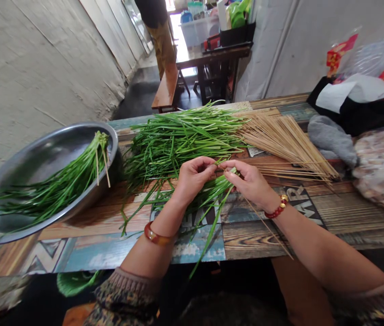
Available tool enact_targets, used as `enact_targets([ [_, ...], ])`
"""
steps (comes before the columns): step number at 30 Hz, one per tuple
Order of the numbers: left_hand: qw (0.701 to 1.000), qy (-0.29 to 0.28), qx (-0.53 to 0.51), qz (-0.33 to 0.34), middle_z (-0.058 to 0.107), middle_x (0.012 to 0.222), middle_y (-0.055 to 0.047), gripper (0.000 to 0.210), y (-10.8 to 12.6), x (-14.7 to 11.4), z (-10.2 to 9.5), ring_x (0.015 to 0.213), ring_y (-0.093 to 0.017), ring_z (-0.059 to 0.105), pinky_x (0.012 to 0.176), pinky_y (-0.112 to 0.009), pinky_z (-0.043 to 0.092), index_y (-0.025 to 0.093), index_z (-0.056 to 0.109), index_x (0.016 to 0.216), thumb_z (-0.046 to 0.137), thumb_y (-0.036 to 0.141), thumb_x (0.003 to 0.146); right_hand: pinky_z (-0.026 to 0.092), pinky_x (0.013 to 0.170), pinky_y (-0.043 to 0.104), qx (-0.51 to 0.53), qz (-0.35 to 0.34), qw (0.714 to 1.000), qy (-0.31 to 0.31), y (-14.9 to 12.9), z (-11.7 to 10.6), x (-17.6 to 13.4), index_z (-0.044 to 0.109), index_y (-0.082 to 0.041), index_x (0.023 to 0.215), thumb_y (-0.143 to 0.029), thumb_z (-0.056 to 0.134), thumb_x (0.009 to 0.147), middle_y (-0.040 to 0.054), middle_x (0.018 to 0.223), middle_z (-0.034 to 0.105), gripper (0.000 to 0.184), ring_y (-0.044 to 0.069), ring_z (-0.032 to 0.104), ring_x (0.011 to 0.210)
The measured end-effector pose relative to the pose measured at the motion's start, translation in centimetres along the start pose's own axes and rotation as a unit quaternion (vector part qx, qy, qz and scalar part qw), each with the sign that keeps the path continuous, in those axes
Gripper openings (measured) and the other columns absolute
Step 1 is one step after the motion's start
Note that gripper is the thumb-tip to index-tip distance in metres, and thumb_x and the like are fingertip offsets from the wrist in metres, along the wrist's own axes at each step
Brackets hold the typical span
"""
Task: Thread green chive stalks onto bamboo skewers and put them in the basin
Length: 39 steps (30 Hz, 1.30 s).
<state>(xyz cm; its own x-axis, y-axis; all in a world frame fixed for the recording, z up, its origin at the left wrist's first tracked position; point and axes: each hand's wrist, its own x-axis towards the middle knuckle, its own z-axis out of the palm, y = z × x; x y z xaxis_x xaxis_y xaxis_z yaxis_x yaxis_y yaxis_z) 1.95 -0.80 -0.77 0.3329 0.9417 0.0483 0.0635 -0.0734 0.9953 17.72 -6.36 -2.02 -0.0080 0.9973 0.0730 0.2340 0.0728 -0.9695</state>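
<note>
My left hand (195,176) pinches the end of a green chive stalk between thumb and fingers, close to my right hand. In my right hand (246,179) is a small bunch of chives (212,192), stem ends up, with long leaves trailing over the table. A thin bamboo skewer (270,228) slants down from under that hand; its upper end is hidden. Just beyond my hands lies a large pile of loose chives (178,142). Many bamboo skewers (287,142) are fanned out to the right of the pile.
At left, a metal basin (39,144) holds chives (59,190) threaded on two skewers. On the right are a grey cloth (329,138) and a plastic bag of pale pieces (382,167). Farther back, a person (161,40) stands by a bench (166,88) and a table with bins.
</note>
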Motion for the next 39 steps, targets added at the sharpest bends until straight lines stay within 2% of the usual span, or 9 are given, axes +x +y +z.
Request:
enact_targets([
  [11, 0.981, 0.007, 0.155, 0.114, 0.065, 0.068, -0.002, 0.009, 0.0, 0.1, -0.3, 0.063, -0.011, 0.054, 0.057, -0.022, 0.040, 0.016, 0.071, 0.075, 0.064, 0.022, 0.074, 0.051, 0.047, 0.022, 0.013, 0.011, 1.000, -0.008, 0.3, 0.0, 0.1, 0.064, -0.019, 0.103, -0.029, 0.054, 0.084, -0.0001, 0.078, 0.060, 0.024, 0.010, 0.056, 0.057],
  [13, 0.977, 0.007, 0.170, 0.126, 0.066, 0.070, -0.002, 0.008, -0.2, 0.1, -0.3, 0.064, -0.012, 0.055, 0.059, -0.022, 0.040, 0.016, 0.071, 0.076, 0.064, 0.022, 0.075, 0.051, 0.047, 0.022, 0.035, 0.017, 0.999, -0.008, 0.4, 0.0, 0.1, 0.060, -0.020, 0.109, -0.029, 0.055, 0.084, -0.0007, 0.077, 0.058, 0.028, 0.010, 0.055, 0.057],
  [16, 0.978, 0.005, 0.171, 0.123, 0.066, 0.071, -0.002, 0.008, -0.3, 0.2, -0.4, 0.065, -0.012, 0.055, 0.059, -0.022, 0.040, 0.016, 0.070, 0.077, 0.064, 0.021, 0.075, 0.050, 0.045, 0.020, 0.068, 0.005, 0.998, -0.005, 0.5, 0.0, 0.2, 0.047, -0.023, 0.128, -0.025, 0.056, 0.084, -0.0026, 0.074, 0.055, 0.045, 0.010, 0.052, 0.056],
  [18, 0.980, 0.004, 0.161, 0.117, 0.065, 0.071, -0.001, 0.008, -0.4, 0.2, -0.4, 0.063, -0.011, 0.054, 0.058, -0.022, 0.040, 0.016, 0.070, 0.077, 0.064, 0.022, 0.074, 0.049, 0.044, 0.019, 0.066, -0.006, 0.998, -0.009, 0.4, 0.0, 0.2, 0.042, -0.025, 0.134, -0.024, 0.056, 0.084, -0.0033, 0.074, 0.054, 0.052, 0.010, 0.050, 0.055],
  [24, 0.986, -0.003, 0.139, 0.097, 0.062, 0.068, 0.000, 0.009, -0.5, 0.2, -0.3, 0.059, -0.009, 0.051, 0.056, -0.020, 0.039, 0.014, 0.067, 0.076, 0.065, 0.023, 0.074, 0.049, 0.044, 0.018, 0.061, -0.008, 0.998, -0.016, 0.7, 0.0, 0.2, 0.051, -0.023, 0.121, -0.025, 0.055, 0.084, -0.0035, 0.075, 0.053, 0.037, 0.009, 0.051, 0.056],
  [32, 0.982, -0.029, 0.154, 0.105, 0.062, 0.069, 0.000, 0.009, -0.5, 0.2, -0.3, 0.063, -0.011, 0.053, 0.061, -0.021, 0.041, 0.015, 0.066, 0.073, 0.064, 0.023, 0.075, 0.047, 0.044, 0.017, 0.064, -0.006, 0.998, -0.010, 0.9, 0.1, 0.3, 0.050, -0.023, 0.113, -0.025, 0.055, 0.083, -0.0041, 0.073, 0.051, 0.030, 0.008, 0.050, 0.057],
  [39, 0.972, -0.055, 0.187, 0.132, 0.065, 0.072, -0.002, 0.009, -0.3, 0.1, -0.3, 0.069, -0.013, 0.057, 0.070, -0.025, 0.043, 0.017, 0.069, 0.073, 0.064, 0.024, 0.076, 0.050, 0.044, 0.020, 0.059, 0.006, 0.998, -0.005, 1.1, 0.1, 0.3, 0.051, -0.022, 0.102, -0.029, 0.057, 0.082, -0.0033, 0.074, 0.051, 0.021, 0.010, 0.050, 0.055],
])
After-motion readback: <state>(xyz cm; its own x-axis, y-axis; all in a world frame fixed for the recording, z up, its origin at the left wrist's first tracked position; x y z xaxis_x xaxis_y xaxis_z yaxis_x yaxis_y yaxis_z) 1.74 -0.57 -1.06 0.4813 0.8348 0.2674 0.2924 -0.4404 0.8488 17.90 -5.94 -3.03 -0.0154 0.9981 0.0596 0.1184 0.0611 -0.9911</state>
